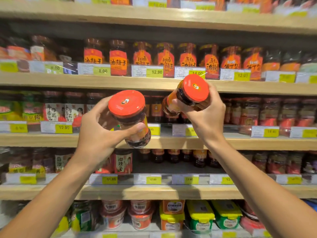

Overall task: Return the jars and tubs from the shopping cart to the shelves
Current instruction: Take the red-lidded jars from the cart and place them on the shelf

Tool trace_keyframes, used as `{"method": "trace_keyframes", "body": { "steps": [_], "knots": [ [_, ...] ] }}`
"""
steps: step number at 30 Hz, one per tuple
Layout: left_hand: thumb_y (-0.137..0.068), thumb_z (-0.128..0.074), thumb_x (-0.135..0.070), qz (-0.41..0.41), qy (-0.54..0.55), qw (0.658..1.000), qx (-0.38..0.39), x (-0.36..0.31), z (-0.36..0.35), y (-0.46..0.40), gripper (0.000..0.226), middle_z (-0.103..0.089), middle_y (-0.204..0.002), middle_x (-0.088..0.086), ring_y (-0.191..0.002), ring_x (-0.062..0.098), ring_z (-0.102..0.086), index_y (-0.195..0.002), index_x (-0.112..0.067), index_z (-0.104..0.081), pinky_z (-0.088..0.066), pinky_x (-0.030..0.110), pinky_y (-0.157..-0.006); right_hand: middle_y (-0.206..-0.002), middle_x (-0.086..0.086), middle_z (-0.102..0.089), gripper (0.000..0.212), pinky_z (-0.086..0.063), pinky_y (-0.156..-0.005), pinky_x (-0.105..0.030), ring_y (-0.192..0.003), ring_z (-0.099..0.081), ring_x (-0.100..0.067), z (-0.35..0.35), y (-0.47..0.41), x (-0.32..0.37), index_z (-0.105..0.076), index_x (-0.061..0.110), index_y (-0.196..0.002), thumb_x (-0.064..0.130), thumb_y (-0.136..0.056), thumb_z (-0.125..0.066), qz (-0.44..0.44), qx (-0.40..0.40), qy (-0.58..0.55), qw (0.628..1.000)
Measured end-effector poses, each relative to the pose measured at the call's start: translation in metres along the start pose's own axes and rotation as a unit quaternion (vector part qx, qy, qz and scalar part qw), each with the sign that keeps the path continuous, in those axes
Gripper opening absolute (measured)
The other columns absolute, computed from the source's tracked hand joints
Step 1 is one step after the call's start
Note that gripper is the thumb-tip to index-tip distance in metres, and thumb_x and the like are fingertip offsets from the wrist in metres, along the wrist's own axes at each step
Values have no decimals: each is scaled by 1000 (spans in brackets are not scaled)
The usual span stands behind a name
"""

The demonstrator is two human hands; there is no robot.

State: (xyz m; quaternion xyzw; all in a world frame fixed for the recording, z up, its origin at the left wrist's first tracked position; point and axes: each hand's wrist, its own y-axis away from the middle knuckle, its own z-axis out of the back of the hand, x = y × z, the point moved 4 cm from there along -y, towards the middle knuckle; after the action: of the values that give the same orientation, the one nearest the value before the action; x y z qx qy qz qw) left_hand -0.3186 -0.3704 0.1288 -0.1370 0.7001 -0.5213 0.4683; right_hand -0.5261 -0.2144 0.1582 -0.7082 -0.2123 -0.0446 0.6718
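Two bare forearms reach up from the bottom corners toward the shelves. The left hand (103, 133) curls round the glass body of the left jar (130, 117), thumb laid across its front and fingers wrapped behind. This jar tilts with its lid toward the camera: a round, orange-red screw lid with a small printed emblem in the middle, dark chunky sauce under the neck, and an orange-red label lower down. It hangs in front of the middle shelf (51, 140), whose front edge passes behind its base.

The right hand (205, 115) clamps the right jar (188, 95) from the side and beneath, fingers folded round the body. It is the same kind: the same red lid and emblem, dark contents, orange label. It is held higher and tilted to the left, its lid overlapping the edge of the upper shelf (103, 81). The two jars are apart, not touching.

Beyond the hands, wooden shelves carry rows of red-labelled sauce jars behind yellow price tags (154, 72). Directly behind the right jar, the middle shelf shows a gap between stocked jars. On the lowest visible shelf stand round red tubs (113, 215) and yellow-lidded rectangular packs (199, 213). The edges of the view are blurred.
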Motion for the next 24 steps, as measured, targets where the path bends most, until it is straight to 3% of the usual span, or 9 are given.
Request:
{"method": "trace_keyframes", "body": {
  "steps": [2,7,12,16,20,22,24],
  "knots": [
    [-51,-90,-20,-4,-3,1000,-4,0,2,-2,68,-73,-101,-20,-97,-3,-67,-115,-25,-65,-49,10,-84,-109,20,-65,79,-47,-88,-8,-98,-60,18,-6,-1,-5,-60,9,-132,38,-67,-93,4,6,10,1000],
    [-52,-91,-24,-13,2,1000,-10,-1,6,-2,71,-72,-111,-7,-105,6,-67,-118,-23,-65,-51,17,-89,-113,28,-59,80,-49,-93,-12,-103,-58,19,-8,6,-16,-58,11,-134,39,-67,-93,31,20,39,999],
    [-53,-90,-20,-26,-2,1000,-16,-3,4,-2,69,-71,-111,-6,-103,4,-67,-117,-24,-64,-51,17,-90,-114,11,-69,80,-46,-90,-7,-101,-63,13,-15,6,-31,-60,11,-133,38,-65,-94,17,54,46,997],
    [-53,-89,-24,-40,-15,999,-18,-6,5,2,68,-72,-106,-17,-104,3,-67,-115,-32,-63,-51,14,-89,-116,9,-70,80,-44,-89,-4,-105,-63,3,-19,5,-42,-60,12,-133,38,-66,-94,12,106,77,991],
    [-52,-90,-24,-47,-25,998,-17,-7,4,3,68,-72,-107,-18,-104,3,-67,-115,-30,-63,-51,14,-89,-104,7,-75,69,-56,-85,-23,-93,-69,-5,-24,-2,-56,-67,14,-117,50,-63,-92,-35,143,114,983],
    [-52,-90,-22,-48,-27,998,-16,-6,2,3,69,-72,-106,-19,-103,1,-67,-116,-27,-63,-50,13,-88,-96,7,-75,61,-55,-78,-21,-85,-68,-6,-26,-8,-60,-70,14,-107,52,-64,-91,-67,149,142,976],
    [-52,-90,-22,-49,-31,998,-17,-5,1,2,70,-72,-106,-17,-103,1,-67,-117,-25,-63,-50,13,-88,-74,11,-69,45,-49,-61,-16,-65,-60,2,-28,-18,-65,-69,18,-84,54,-66,-89,-85,157,180,967]
  ]
}}
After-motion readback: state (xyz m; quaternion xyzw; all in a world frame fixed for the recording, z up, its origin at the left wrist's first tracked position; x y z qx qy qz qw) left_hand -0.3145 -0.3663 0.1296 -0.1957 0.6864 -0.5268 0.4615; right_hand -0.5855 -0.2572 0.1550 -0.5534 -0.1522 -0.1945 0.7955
